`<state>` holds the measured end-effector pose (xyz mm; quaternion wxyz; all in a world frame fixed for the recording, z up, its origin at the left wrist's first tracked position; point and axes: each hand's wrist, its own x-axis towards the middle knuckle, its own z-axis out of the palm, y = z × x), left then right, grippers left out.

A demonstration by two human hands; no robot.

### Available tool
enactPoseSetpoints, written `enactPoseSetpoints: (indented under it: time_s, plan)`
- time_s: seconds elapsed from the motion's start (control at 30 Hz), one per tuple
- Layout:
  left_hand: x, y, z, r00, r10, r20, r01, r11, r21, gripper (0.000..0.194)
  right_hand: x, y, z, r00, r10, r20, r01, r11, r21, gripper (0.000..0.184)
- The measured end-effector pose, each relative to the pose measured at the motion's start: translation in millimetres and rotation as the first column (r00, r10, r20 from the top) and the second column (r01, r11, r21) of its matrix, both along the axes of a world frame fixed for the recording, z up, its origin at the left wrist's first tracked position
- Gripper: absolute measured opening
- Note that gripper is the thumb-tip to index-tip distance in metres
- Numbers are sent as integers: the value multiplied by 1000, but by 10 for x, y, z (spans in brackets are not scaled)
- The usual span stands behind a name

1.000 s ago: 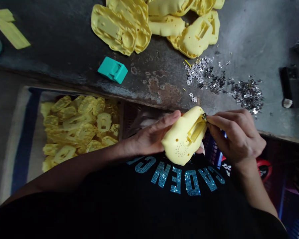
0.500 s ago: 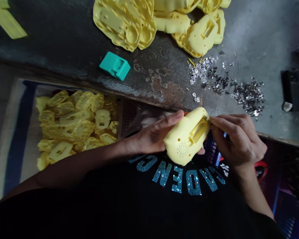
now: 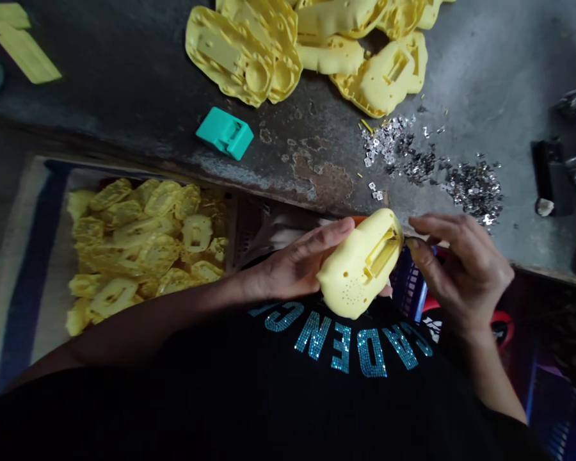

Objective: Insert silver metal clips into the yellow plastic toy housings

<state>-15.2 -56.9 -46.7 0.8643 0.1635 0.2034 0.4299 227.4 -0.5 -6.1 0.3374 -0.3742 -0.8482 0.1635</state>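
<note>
Head view: the left hand [image 3: 292, 269] grips a yellow shell [image 3: 348, 256] in front of the person's black shirt [image 3: 288, 403], close to the near edge of the desk [image 3: 489, 83], with the thumb along one side and a fingertip showing at the other. The shell's slotted face is turned up, its long slot [image 3: 382, 257] running towards the right hand [image 3: 461, 269]. What has just changed is that right hand: half a second ago its finger and thumb were pressed together at the far end of the slot, and a second ago they pinched a small dark piece there. Now the index finger and thumb stand parted just beside the shell, with no piece clearly visible between them. That suggests the small piece has been let go, perhaps into the slot end, though the spot is too small and dim to tell whether it is seated. The left hand's hold looks unchanged. On the desk beyond lie loose silvery metal bits [image 3: 475, 186], more yellow shells [image 3: 230, 57] and a teal block [image 3: 225, 133]. Below the desk edge, on the left arm's side, is a heap of yellow parts [image 3: 144, 230], near a blue-striped cloth [image 3: 26, 269].
</note>
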Motion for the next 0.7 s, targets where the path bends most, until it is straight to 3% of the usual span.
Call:
enactPoseSetpoints:
  time_s: [0.1, 0.17, 0.23, 0.4, 0.53, 0.63, 0.7]
  plan:
    - [-6, -42, 31, 988, 44, -145, -40, 999, 31, 72, 43, 141, 84, 994, 110, -22, -111, 932, -346, 27]
    - [-26, -73, 49, 971, 53, -231, -38, 997, 66, 75, 54, 196, 115, 984, 172, -35, -169, 880, -444, 24]
    - [-52, -98, 69, 954, 51, -294, -17, 993, 116, 72, 42, 192, 123, 984, 175, -15, -165, 888, -429, 19]
    - [-90, -115, 123, 931, 40, -362, 32, 981, 191, 59, -12, 27, 44, 996, 72, 48, -61, 979, -196, 18]
    - [-66, -83, 128, 916, 9, -401, 81, 975, 206, 55, 8, -70, -61, 1000, 14, 2, -14, 996, -84, 21]
    - [-63, -38, 95, 890, 11, -455, 101, 970, 221, 52, 45, -78, -121, 999, -17, -48, 12, 995, -96, 23]
    - [-114, -4, 51, 886, 13, -463, 133, 950, 282, 60, 58, -52, -157, 991, -46, -125, 17, 974, -224, 22]
